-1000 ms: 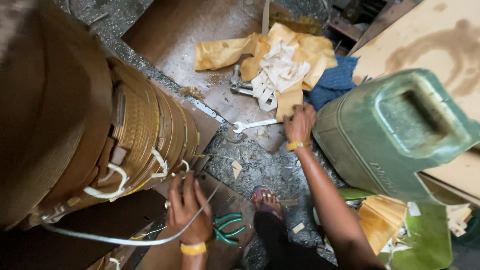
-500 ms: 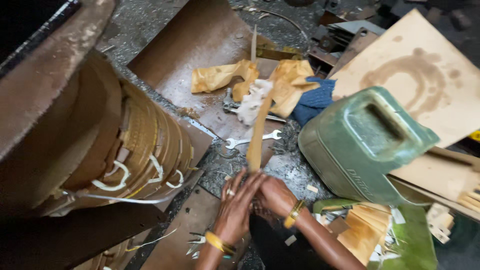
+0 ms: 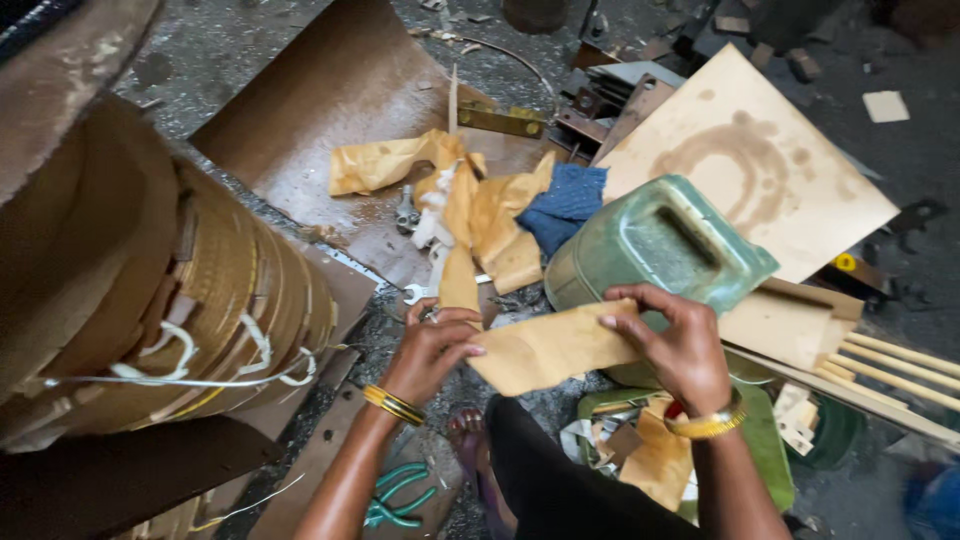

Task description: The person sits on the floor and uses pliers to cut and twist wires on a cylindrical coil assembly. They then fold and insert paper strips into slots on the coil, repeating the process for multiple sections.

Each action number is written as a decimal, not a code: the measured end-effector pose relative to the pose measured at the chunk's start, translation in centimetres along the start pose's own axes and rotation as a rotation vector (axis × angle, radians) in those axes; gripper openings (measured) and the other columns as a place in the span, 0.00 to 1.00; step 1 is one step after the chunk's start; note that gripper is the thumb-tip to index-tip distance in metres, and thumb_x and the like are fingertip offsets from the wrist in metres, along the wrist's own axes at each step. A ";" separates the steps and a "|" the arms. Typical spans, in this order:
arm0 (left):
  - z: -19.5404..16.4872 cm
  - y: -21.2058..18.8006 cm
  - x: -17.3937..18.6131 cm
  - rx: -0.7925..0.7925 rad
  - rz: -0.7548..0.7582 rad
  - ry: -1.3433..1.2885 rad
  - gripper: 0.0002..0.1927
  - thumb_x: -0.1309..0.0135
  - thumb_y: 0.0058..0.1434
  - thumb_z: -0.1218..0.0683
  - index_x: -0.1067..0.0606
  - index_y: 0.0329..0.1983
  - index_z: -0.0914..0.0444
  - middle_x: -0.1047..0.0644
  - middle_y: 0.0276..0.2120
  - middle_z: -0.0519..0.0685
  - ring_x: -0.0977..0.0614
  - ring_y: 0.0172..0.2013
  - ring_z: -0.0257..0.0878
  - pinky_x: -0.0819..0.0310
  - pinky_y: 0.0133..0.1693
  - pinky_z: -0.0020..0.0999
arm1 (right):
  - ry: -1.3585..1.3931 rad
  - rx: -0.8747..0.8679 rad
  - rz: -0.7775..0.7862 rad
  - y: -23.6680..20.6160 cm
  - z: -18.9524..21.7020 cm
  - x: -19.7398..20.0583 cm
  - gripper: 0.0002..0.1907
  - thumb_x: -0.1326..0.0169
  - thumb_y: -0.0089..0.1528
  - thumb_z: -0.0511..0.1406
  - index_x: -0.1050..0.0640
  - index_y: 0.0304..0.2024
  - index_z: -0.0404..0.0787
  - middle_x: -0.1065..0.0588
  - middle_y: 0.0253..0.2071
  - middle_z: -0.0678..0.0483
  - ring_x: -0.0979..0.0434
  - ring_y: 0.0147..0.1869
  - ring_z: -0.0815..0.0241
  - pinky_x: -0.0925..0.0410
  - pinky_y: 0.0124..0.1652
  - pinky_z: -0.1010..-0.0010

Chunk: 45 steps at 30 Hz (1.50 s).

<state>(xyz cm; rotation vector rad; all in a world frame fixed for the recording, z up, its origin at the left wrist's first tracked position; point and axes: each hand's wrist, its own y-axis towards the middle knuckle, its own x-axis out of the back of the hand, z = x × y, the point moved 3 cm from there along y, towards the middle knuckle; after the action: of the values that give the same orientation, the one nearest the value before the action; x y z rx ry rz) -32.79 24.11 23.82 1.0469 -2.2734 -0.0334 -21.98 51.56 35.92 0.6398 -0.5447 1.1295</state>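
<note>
Both hands hold one strip of tan paper (image 3: pixel 545 348) low in the middle of the view. My left hand (image 3: pixel 432 350) pinches its left end, where the strip rises toward the crumpled paper pile (image 3: pixel 470 200). My right hand (image 3: pixel 680 345) grips the right end, in front of a green plastic jerrycan (image 3: pixel 655 245) lying on its side. A large coil wound with tan paper and tied with white cord (image 3: pixel 190 320) fills the left side, close to my left forearm.
A spanner (image 3: pixel 415 293) lies on the brown metal sheet (image 3: pixel 330 110) by the paper pile, with a blue cloth (image 3: pixel 565 205) beside it. A stained tan board (image 3: pixel 745 150) lies right, wooden sticks (image 3: pixel 890 355) beyond. Green-handled pliers (image 3: pixel 395 495) rest by my foot (image 3: pixel 465 435).
My right hand left the spanner and came back to meet the left. Both hands have pulled a strip of tan paper from the pile and now hold it spread between them.
</note>
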 end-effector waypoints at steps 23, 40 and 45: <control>1.9 4.5 0.0 0.185 -0.012 0.308 0.17 0.28 0.40 0.50 0.21 0.27 0.62 0.20 0.28 0.49 0.20 0.43 0.44 0.43 0.61 0.46 | 0.617 -0.263 0.167 1.6 -8.1 -7.9 0.06 0.35 0.54 0.27 0.20 0.31 0.36 0.23 0.30 0.59 0.25 0.35 0.70 0.31 0.37 0.76; 1.4 5.9 -0.9 0.038 0.258 -0.075 0.29 0.35 0.49 0.55 0.24 0.57 0.55 0.18 0.44 0.44 0.23 0.53 0.43 0.48 0.59 0.48 | 0.047 0.157 -0.069 2.3 -2.4 -4.7 0.08 0.41 0.60 0.26 0.16 0.40 0.36 0.16 0.39 0.51 0.14 0.43 0.61 0.24 0.44 0.74; -0.6 6.7 -2.6 -0.010 0.127 -0.100 0.19 0.37 0.58 0.53 0.22 0.54 0.56 0.18 0.46 0.47 0.23 0.54 0.47 0.50 0.61 0.51 | 0.184 0.147 -0.020 1.1 -2.3 -6.2 0.05 0.40 0.59 0.25 0.17 0.37 0.34 0.16 0.37 0.52 0.14 0.41 0.61 0.24 0.42 0.73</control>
<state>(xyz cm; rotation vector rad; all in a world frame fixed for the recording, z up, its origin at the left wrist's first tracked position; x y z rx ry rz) -35.77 30.63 24.74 0.9120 -2.4236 -0.0448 -24.94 49.46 30.24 0.6586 -0.2988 1.2030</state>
